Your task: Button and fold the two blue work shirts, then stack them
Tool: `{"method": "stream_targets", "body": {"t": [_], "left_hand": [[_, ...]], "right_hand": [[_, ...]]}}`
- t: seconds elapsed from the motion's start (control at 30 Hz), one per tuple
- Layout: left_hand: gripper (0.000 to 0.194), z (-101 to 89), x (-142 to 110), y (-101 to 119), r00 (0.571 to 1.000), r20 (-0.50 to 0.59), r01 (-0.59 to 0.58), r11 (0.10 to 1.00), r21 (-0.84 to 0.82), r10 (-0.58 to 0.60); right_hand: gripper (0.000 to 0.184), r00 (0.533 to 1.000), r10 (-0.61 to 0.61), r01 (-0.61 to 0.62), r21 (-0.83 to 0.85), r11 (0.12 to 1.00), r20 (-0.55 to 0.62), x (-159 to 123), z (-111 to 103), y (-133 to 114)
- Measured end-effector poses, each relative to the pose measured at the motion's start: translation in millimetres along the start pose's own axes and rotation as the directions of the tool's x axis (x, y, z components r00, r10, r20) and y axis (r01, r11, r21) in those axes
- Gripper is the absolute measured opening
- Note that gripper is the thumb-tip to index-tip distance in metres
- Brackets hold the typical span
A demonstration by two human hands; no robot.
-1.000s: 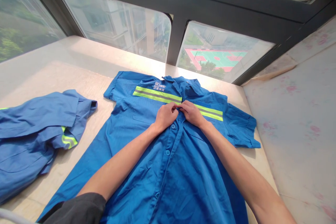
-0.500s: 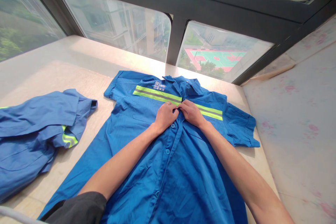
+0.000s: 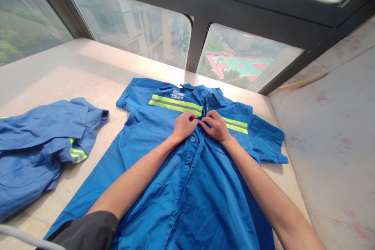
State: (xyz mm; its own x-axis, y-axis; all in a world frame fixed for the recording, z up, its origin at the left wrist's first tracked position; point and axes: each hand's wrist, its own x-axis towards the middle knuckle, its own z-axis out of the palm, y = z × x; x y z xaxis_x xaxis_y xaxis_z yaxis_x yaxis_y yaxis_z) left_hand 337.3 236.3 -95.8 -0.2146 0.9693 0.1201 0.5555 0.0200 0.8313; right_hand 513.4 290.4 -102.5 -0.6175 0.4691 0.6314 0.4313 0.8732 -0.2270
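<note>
A blue short-sleeved work shirt [image 3: 164, 187] lies front up, its collar toward the window and a yellow-green reflective band across the chest. At the front placket, just below the collar opening, my left hand [image 3: 185, 125] pinches the shirt's edge. My right hand [image 3: 215, 125] grips the cloth facing it, thumb and fingers close to the left fingertips. Whatever button lies between the fingertips is mostly hidden. Lower on the placket, a button [image 3: 192, 139] and another button [image 3: 186, 168] show through the front.
A second blue garment [image 3: 43, 133] with reflective strips lies crumpled at the left on the pale sill [image 3: 96, 78]. Dark window frames [image 3: 202, 8] rise behind the shirt. A flower-patterned wall [image 3: 331, 156] bounds the right side. A pale cable [image 3: 29, 236] crosses the lower left corner.
My right hand's fingers have lifted and spread slightly at the placket, and the cloth between both hands is raised a little. The left hand stays nearly in place.
</note>
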Motion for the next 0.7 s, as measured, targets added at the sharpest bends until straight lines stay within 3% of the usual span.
{"method": "stream_targets", "body": {"t": [0.37,0.7], "left_hand": [[0.012,-2.8,2.0,0.9,0.998,0.066,-0.016,0.997,0.073,0.011],[0.015,1.1,-1.2,0.0,0.996,0.004,-0.084,0.989,0.119,0.085]], "right_hand": [[0.021,0.991,0.079,-0.088,0.072,0.994,0.11,-0.8,3.8,2.8],[0.018,0.993,0.044,-0.056,0.107,0.993,0.106,0.7,3.9,3.2]]}}
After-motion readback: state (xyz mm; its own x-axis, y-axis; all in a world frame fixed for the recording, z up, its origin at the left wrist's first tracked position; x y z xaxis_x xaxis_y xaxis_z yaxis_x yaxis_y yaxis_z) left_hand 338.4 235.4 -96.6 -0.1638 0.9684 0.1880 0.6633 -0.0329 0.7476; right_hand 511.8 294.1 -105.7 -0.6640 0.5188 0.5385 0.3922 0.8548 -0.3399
